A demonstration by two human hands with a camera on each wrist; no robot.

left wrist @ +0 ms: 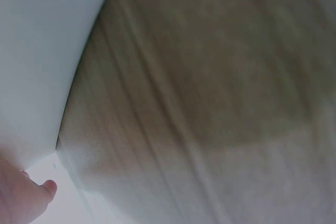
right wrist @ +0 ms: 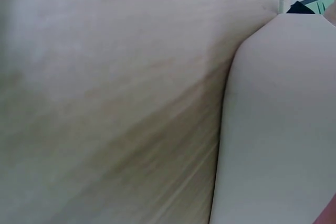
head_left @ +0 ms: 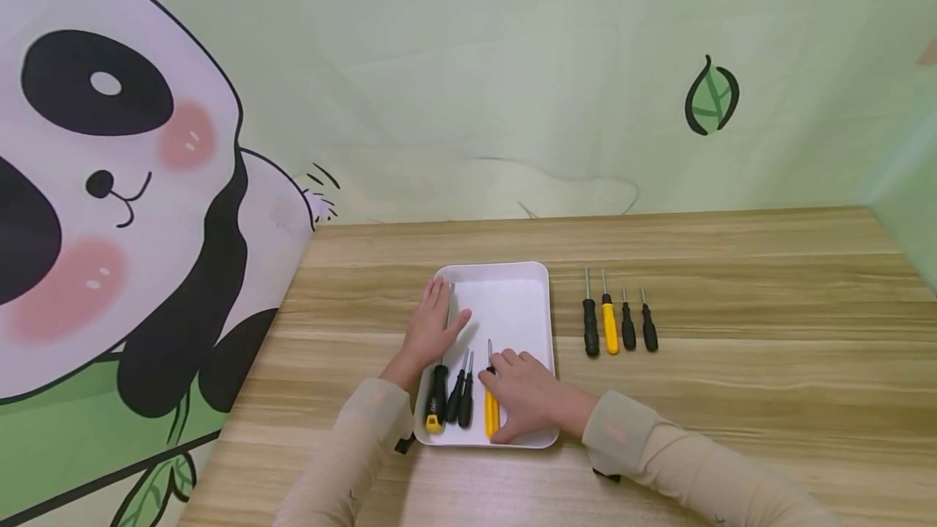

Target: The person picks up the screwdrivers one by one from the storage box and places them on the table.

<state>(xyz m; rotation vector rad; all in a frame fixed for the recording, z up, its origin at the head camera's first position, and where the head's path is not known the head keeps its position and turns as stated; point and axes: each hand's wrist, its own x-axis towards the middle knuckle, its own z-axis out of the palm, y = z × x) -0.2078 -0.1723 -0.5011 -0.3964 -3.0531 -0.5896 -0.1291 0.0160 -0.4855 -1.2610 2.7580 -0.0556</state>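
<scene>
A white rectangular tray [head_left: 505, 299] lies on the table between both hands. My left hand [head_left: 432, 328] rests at its left rim with fingers straight and thumb spread over the inside. Below that hand, a long black screwdriver with a yellow end [head_left: 437, 397] lies along the left wall. Two small black screwdrivers [head_left: 459, 397] lie beside it. My right hand [head_left: 529, 393] reaches over the right side and grips a yellow-handled screwdriver [head_left: 490, 413], partly hidden by the fingers. The tray's outer wall [left wrist: 42, 51] fills the left wrist view's upper left.
Right of the tray, a row of screwdrivers lies on the wooden table [head_left: 769, 307]: a larger black one [head_left: 590, 328], a yellow one [head_left: 611, 328] and two small black ones [head_left: 628, 328]. Behind the table hangs a green backdrop [head_left: 586, 88] with a panda picture.
</scene>
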